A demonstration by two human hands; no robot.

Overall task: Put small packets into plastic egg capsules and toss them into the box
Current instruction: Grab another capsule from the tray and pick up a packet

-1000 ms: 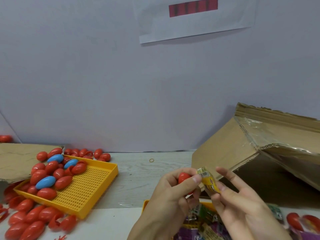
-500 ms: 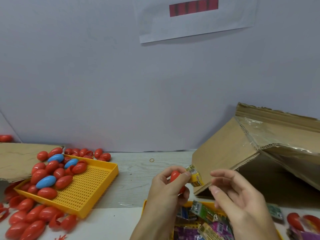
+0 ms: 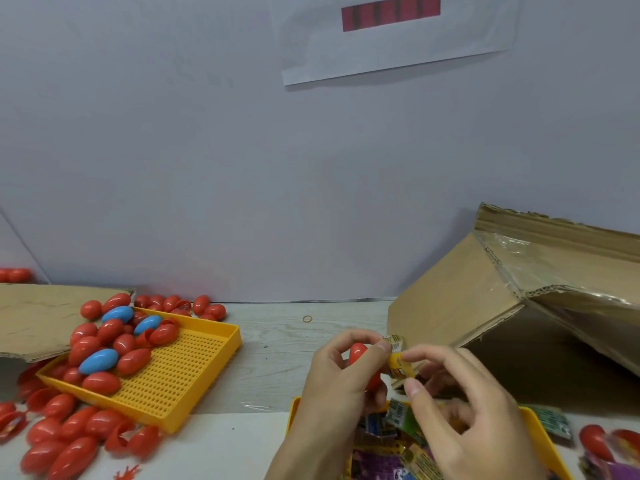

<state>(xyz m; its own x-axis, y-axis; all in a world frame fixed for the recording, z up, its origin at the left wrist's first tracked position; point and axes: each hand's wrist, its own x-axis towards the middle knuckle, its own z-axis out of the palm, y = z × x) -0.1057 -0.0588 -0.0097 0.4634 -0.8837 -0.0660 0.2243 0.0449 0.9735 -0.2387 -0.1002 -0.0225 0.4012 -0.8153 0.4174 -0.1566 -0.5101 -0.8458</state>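
Nearest, one yellow plastic tray of colourful packets (image 3: 540, 434) is lying under two hands. The left hand (image 3: 341, 379) is gripping one red plastic egg capsule (image 3: 358, 355); the right hand (image 3: 460, 400) fingers are pinching one small yellow packet (image 3: 398, 362) at it. Further left, one yellow perforated tray (image 3: 180, 375) is holding three blue egg capsules (image 3: 98, 361) among many red ones. Behind, one brown cardboard box (image 3: 460, 299) is standing tilted on the counter (image 3: 277, 341).

Left hand (image 3: 341, 377) curled in a grip, right hand (image 3: 460, 407) pinching beside it, fingertips meeting
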